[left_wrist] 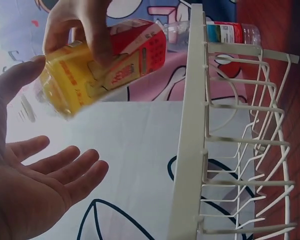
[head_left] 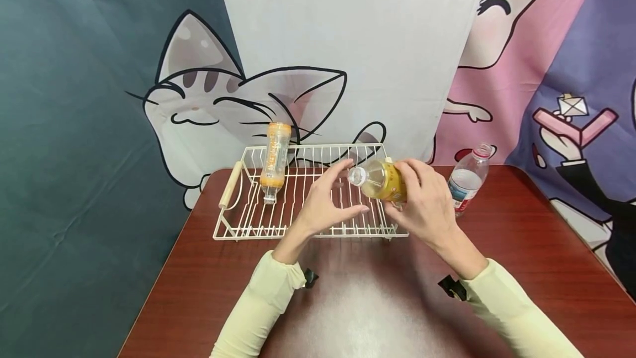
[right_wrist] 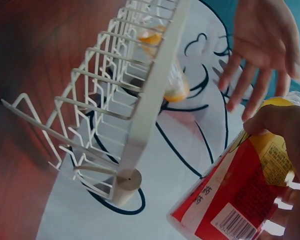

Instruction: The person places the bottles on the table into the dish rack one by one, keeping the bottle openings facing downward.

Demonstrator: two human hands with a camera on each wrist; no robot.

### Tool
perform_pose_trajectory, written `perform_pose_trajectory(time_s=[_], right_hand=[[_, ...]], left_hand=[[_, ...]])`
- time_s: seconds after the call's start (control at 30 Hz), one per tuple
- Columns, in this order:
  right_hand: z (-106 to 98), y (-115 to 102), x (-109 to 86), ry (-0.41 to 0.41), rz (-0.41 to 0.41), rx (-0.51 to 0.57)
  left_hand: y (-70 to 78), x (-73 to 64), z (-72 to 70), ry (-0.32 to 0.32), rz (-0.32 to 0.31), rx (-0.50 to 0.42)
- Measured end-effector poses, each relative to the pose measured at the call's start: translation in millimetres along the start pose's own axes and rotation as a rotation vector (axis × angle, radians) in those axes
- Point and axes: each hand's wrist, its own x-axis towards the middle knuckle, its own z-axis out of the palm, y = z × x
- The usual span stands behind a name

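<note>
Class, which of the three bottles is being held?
The yellow-and-red bottle, gripped by the right hand; the orange-labelled one rests in the rack, the third bottle stands on the table.

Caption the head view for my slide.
Right hand holds a yellow-labelled bottle tilted toward the left hand, near a wire rack holding another bottle.

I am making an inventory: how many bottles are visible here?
3: an orange-banded bottle in the rack, a yellow-labelled bottle in the right hand, and a clear bottle on the table beyond that hand.
</note>
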Motion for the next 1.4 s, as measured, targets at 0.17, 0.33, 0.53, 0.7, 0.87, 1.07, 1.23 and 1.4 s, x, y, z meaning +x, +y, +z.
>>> perform_pose_trajectory(time_s=[0.17, 0.33, 0.53, 0.7, 0.87, 1.07, 1.23, 1.4], right_hand=[[5.8, -4.0, -2.7, -0.045, -0.102, -0.082], [9.0, -8.9, -2.5, -0.113, -0.162, -0.138], [11.4, -13.3, -1.0, -0.155, -0.182, -0.153], [11.1, -13.3, -1.2, -0.159, -0.175, -0.14], [4.0, -6.0, -4.0, -0.147, -0.084, -0.047], [-7.5, -1.3, -11.4, -0.089, 0.494, 0.441], [-6.1, -10.4, -10.6, 0.001, 1.056, 1.291], [11.1, -18.7, -6.7, -0.153, 1.308, 1.736]], left_hand=[[-1.6, 0.3, 3.9, -0.01, 0.001, 0.032], [-2.7, -2.1, 8.0, -0.007, -0.014, 0.044], [-2.0, -3.5, 9.3, 0.018, -0.002, 0.053], [-3.2, -5.5, 8.9, 0.045, 0.012, 0.052], [-5.7, -8.9, 5.3, 0.097, 0.026, 0.049], [-9.3, -17.5, -5.7, 0.219, 0.03, 0.074], [-10.6, -23.7, -9.1, 0.316, 0.087, 0.098], [-12.4, -24.3, -2.6, 0.374, 0.139, 0.124]])
